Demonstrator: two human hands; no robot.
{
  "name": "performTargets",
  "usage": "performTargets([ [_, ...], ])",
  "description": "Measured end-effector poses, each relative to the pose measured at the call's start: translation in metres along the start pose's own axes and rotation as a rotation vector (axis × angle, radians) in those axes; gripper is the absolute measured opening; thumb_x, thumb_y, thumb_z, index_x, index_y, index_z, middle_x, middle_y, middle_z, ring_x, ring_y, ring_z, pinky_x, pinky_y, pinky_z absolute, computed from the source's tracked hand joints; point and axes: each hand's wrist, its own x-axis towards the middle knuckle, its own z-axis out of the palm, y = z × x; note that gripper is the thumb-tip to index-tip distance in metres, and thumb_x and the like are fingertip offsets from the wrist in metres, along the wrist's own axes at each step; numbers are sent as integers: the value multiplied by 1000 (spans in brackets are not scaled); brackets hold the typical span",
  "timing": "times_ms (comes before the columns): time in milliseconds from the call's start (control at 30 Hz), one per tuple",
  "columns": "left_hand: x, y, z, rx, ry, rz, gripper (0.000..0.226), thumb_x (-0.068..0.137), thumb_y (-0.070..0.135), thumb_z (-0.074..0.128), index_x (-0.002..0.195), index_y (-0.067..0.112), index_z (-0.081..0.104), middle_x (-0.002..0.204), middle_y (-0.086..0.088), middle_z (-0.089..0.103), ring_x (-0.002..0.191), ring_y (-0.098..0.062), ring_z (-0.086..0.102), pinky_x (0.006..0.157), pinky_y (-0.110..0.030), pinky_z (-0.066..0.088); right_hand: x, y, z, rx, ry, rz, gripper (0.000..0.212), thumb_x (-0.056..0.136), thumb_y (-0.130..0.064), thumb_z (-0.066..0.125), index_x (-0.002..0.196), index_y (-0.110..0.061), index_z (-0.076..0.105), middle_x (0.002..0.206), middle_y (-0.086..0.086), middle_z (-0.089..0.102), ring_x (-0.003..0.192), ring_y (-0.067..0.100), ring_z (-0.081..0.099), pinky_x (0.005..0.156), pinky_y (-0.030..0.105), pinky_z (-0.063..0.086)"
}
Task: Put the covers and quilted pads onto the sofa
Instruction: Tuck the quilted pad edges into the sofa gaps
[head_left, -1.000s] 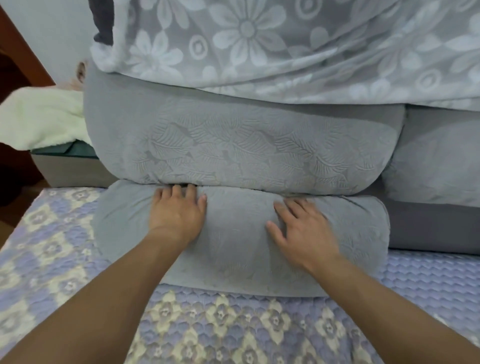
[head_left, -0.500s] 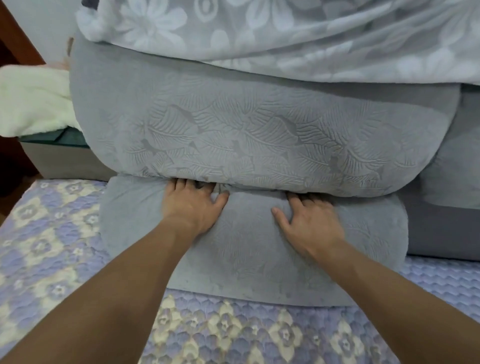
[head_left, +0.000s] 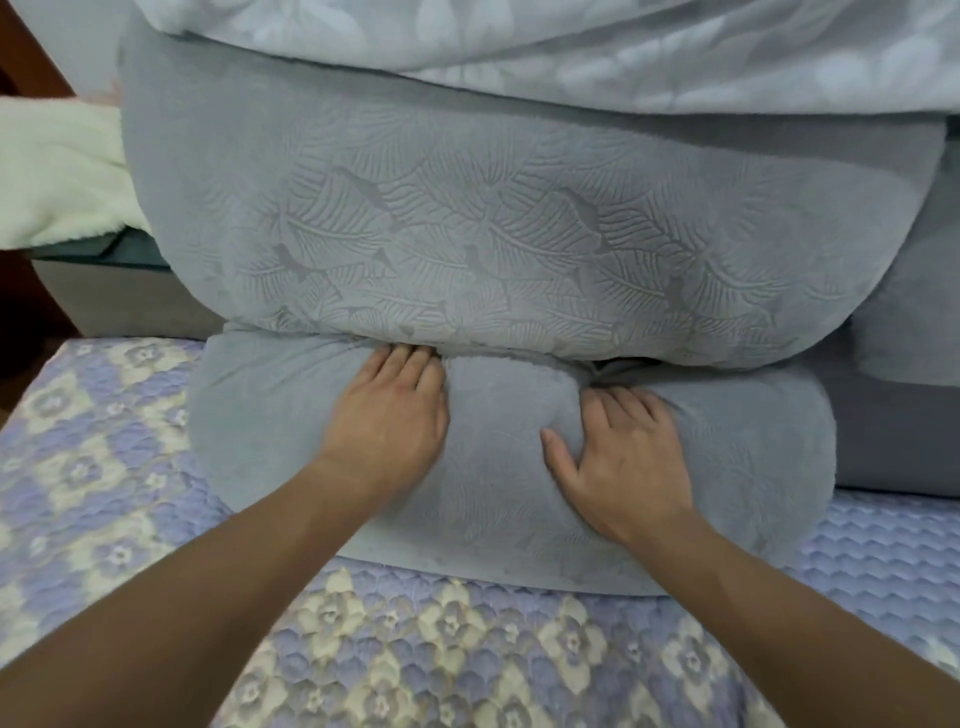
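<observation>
1. The big cushion (head_left: 519, 244) lies tight on the lower cushion (head_left: 498, 467), so the seam between them is closed.
2. A blanket (head_left: 623, 52) covers the space above.
3. The quilted pad (head_left: 441, 649) lies open in front.

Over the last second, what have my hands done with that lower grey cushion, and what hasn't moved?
Both hands slid forward along the lower grey cushion to the seam under the big leaf-patterned cushion. The left hand now presses its fingertips into that gap; the right hand digs in, denting the fabric. Nothing was picked up or released. The cushions stay stacked on the quilted pad, with the floral blanket on top.
</observation>
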Motion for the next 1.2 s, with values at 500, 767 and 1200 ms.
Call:
performTargets([
  [500, 59, 42, -16, -149, -356, -225, 67, 89, 65, 19, 127, 31, 62, 133, -6, 63, 130, -26, 49, 109, -51, 23, 31, -16, -6, -55, -66, -37, 56, 87, -44, 41, 134, -17, 55, 112, 8, 66, 102, 31, 57, 95, 47, 40],
  [767, 25, 50, -10, -102, -284, -164, 67, 94, 68, 16, 141, 35, 49, 133, -11, 59, 128, -28, 47, 113, -46, 20, 20, -27, 9, -64, -4, -47, 39, 95, -37, 39, 101, -10, 66, 90, 12, 68, 88, 31, 59, 85, 45, 40],
  [1200, -34, 40, -31, -134, -187, -47, 69, 93, 71, 23, 142, 26, 40, 119, -4, 66, 115, -24, 57, 108, -42, 32, -36, -30, -5, 10, 158, -39, 46, 94, -39, 47, 124, -8, 64, 116, 9, 67, 113, 29, 58, 95, 45, 39],
])
